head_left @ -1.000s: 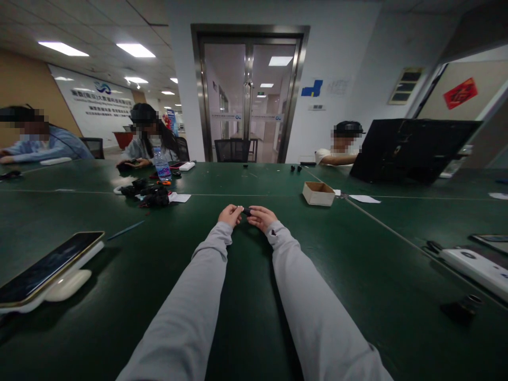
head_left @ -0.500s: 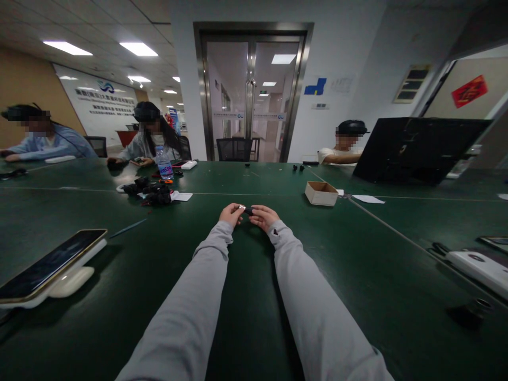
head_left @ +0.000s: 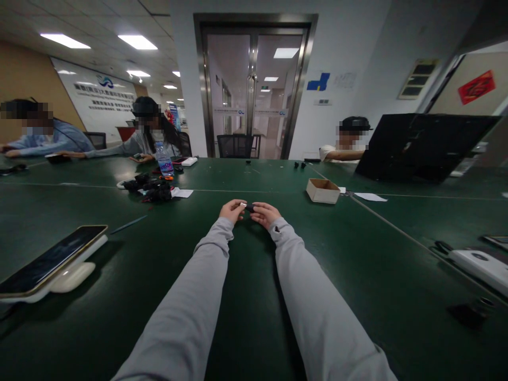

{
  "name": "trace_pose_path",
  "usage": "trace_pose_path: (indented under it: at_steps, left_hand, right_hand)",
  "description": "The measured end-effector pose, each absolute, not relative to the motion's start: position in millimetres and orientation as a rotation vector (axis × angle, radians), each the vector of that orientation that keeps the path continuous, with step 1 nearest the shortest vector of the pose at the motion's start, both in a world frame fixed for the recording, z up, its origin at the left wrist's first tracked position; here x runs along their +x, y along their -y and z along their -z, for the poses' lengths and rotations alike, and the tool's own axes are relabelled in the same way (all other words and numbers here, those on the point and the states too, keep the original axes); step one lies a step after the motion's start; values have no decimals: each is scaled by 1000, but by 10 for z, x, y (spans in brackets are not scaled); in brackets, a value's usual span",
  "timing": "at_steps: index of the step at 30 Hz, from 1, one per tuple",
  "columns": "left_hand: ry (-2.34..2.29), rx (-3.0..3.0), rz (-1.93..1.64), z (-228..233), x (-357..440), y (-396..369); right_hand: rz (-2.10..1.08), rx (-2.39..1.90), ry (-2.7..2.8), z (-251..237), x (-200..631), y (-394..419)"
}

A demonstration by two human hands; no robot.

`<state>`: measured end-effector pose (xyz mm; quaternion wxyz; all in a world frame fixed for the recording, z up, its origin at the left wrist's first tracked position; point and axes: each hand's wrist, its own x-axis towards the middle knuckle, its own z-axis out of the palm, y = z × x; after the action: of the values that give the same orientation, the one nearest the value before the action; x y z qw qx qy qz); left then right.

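Out in front of me, just above the green table (head_left: 254,296), a small black piece with a shiny silver end (head_left: 250,208) sits between my two hands. My left hand (head_left: 232,211) is closed in a pinch on its silver end. The fingertips of my right hand (head_left: 266,213) grip the black end from the other side. It is too small to tell exactly what the piece is, and fingers cover both its ends.
Ahead to the right stands an open cardboard box (head_left: 323,197). Left of my hands lie a heap of black parts (head_left: 153,190) and a thin stick (head_left: 129,224). A phone on a stand (head_left: 55,259) is near left, a white device (head_left: 480,264) at right. Co-workers sit across the table.
My hands keep the same pinch on the small black piece. The view has shifted slightly. A co-worker at the far left has stretched an arm out along the table.
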<state>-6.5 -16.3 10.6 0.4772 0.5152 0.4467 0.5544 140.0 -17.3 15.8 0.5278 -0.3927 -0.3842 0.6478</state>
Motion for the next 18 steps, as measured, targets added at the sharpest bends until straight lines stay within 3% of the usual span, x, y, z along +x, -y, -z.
trace_pose_path:
  at_steps: [12,18]
  left_hand:
    - [-1194,1187,-1377,-97,-34,120]
    - [-934,1026,-1390,-254,0,294]
  right_hand:
    - [-1535,-958,909,-193,1360,240]
    - [-1571,-950,931,-284,1201,372]
